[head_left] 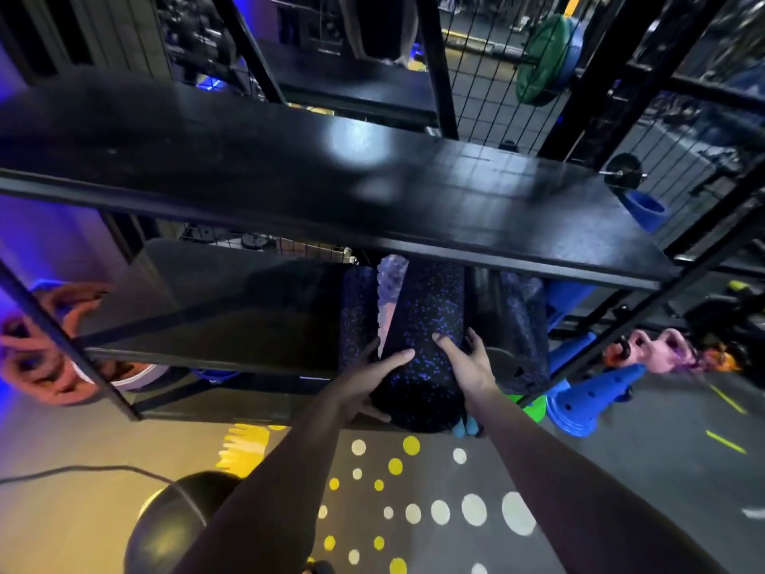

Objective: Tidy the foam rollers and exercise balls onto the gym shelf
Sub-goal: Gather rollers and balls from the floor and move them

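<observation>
Both the left hand (364, 381) and the right hand (470, 366) grip the near end of the foam roller (426, 316), probably light, stiff, best held at its sides.

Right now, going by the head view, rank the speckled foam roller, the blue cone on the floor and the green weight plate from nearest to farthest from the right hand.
1. The speckled foam roller: in the grip of the right hand, dead centre.
2. The blue cone: lying low down, to the right.
3. The green weight plate: far back, upper right.
</observation>
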{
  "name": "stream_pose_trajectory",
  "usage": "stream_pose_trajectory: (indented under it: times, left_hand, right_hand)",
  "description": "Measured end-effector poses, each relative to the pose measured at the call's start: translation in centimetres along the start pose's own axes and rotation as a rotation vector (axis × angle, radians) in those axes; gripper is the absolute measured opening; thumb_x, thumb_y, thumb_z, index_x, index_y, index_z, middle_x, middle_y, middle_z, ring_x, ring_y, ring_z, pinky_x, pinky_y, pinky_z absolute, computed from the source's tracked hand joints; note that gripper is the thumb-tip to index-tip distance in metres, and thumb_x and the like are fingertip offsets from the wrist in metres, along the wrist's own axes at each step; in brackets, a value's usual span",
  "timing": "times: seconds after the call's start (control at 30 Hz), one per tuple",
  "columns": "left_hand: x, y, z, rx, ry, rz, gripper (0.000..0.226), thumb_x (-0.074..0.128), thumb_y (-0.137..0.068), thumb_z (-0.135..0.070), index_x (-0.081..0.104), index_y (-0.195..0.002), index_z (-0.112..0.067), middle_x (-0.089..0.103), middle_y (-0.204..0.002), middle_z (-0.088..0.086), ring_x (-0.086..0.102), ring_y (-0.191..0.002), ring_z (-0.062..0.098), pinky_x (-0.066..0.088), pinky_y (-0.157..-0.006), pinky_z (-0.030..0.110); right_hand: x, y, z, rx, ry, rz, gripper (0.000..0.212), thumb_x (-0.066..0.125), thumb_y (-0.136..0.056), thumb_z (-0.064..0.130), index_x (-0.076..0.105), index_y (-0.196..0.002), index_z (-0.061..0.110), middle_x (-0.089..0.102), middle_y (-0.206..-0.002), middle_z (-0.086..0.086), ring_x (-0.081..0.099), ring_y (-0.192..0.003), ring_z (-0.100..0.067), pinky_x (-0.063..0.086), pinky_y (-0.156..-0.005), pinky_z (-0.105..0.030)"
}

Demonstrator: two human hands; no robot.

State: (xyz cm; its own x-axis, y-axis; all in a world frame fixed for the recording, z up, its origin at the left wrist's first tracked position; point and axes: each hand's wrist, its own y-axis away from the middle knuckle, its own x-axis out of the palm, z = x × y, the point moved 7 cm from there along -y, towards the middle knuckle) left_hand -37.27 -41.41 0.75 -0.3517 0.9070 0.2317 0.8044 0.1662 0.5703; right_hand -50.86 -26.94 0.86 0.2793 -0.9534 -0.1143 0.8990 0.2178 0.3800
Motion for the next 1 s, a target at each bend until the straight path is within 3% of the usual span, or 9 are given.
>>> stream_pose_trajectory:
  times: [0.2,0.37,0.43,0.57,0.67,0.73,0.83,0.93,1.0]
  left_hand:
    - [0.4,-2.3,-1.9,0.099,-0.017,-0.147,0.061,0.081,-0.077,-0.054,0.047,-0.128,-0.049,0.063,-0.117,-0.020,0.065,-0.103,0.011,0.061,-0.081,0.054]
    - [1.4,-6.0,-2.3,0.091,0.094,-0.222,0.063,0.084,-0.078,-0.045,0.050,-0.130,-0.042,0.063,-0.117,-0.017,0.062,-0.103,0.012,0.056,-0.090,0.057]
    - [1.7,-8.1,-2.5,0.091,0.102,-0.238,0.053,0.083,-0.079,-0.044,0.054,-0.122,-0.042,0.066,-0.114,-0.017,0.062,-0.095,0.006,0.057,-0.089,0.053]
    - [2.3,-13.1,-3.1,0.140,0.113,-0.297,0.024,0.080,-0.085,-0.037,0.066,-0.104,-0.034,0.071,-0.094,-0.020,0.068,-0.080,0.002,0.062,-0.075,0.042]
    - [4.0,-16.2,-3.4,0.142,0.083,-0.380,0.037,0.076,-0.090,-0.025,0.063,-0.124,-0.023,0.067,-0.090,-0.015,0.066,-0.081,0.005,0.058,-0.075,0.030]
    - [4.9,-18.2,-3.2,0.133,0.053,-0.415,0.024,0.074,-0.091,-0.015,0.067,-0.113,-0.021,0.068,-0.086,-0.012,0.069,-0.085,0.016,0.056,-0.079,0.029]
    - [5.5,-20.1,-2.8,0.128,0.023,-0.432,0.015,0.075,-0.090,-0.019,0.070,-0.100,-0.029,0.076,-0.096,-0.003,0.072,-0.087,0.014,0.058,-0.072,0.023]
    - [4.8,-20.2,-1.5,0.098,0.082,-0.467,0.011,0.067,-0.096,-0.021,0.069,-0.098,-0.031,0.077,-0.094,-0.008,0.074,-0.086,0.008,0.059,-0.073,0.026]
    - [3.7,-19.2,-0.4,0.070,0.114,-0.528,0.015,0.065,-0.097,-0.022,0.066,-0.108,-0.031,0.074,-0.110,0.000,0.072,-0.093,0.019,0.057,-0.081,0.033]
  right_hand:
    - [1.0,-1.6,1.6,0.008,0.066,0.059,0.072,0.077,-0.087,0.035,0.042,-0.150,0.030,0.065,-0.121,0.006,0.067,-0.109,-0.019,0.052,-0.104,-0.044]
    - [0.9,-4.9,0.9,0.018,0.120,0.068,0.062,0.073,-0.090,0.033,0.047,-0.147,0.029,0.064,-0.134,0.000,0.064,-0.117,-0.020,0.049,-0.107,-0.040]
    - [0.4,-6.8,0.5,0.045,0.113,0.079,0.058,0.070,-0.093,0.028,0.048,-0.147,0.028,0.065,-0.133,-0.003,0.065,-0.114,-0.021,0.052,-0.102,-0.038]
    - [-1.0,-10.9,0.4,0.076,0.185,0.117,0.060,0.065,-0.088,0.031,0.050,-0.146,0.034,0.065,-0.133,-0.005,0.066,-0.112,-0.026,0.055,-0.100,-0.046]
    - [-2.0,-13.2,1.1,0.041,0.372,0.166,0.059,0.060,-0.093,0.024,0.046,-0.150,0.030,0.061,-0.136,0.000,0.067,-0.103,-0.020,0.054,-0.087,-0.026]
    - [-2.2,-14.6,0.8,0.024,0.545,0.199,0.058,0.056,-0.097,0.021,0.041,-0.153,0.030,0.062,-0.136,-0.003,0.067,-0.095,-0.025,0.051,-0.077,-0.025]
    - [-2.3,-15.6,-0.4,-0.006,0.620,0.183,0.055,0.056,-0.097,0.014,0.047,-0.150,0.022,0.059,-0.140,-0.010,0.059,-0.123,-0.030,0.043,-0.091,-0.024]
    - [-2.3,-15.5,-0.7,-0.193,0.703,0.155,0.045,0.054,-0.093,0.005,0.058,-0.137,0.014,0.058,-0.135,-0.013,0.051,-0.128,-0.029,0.036,-0.103,-0.026]
    - [-2.2,-15.1,-0.4,-0.324,0.762,0.168,0.041,0.051,-0.091,0.005,0.063,-0.129,0.016,0.058,-0.130,-0.009,0.048,-0.125,-0.027,0.038,-0.104,-0.031]
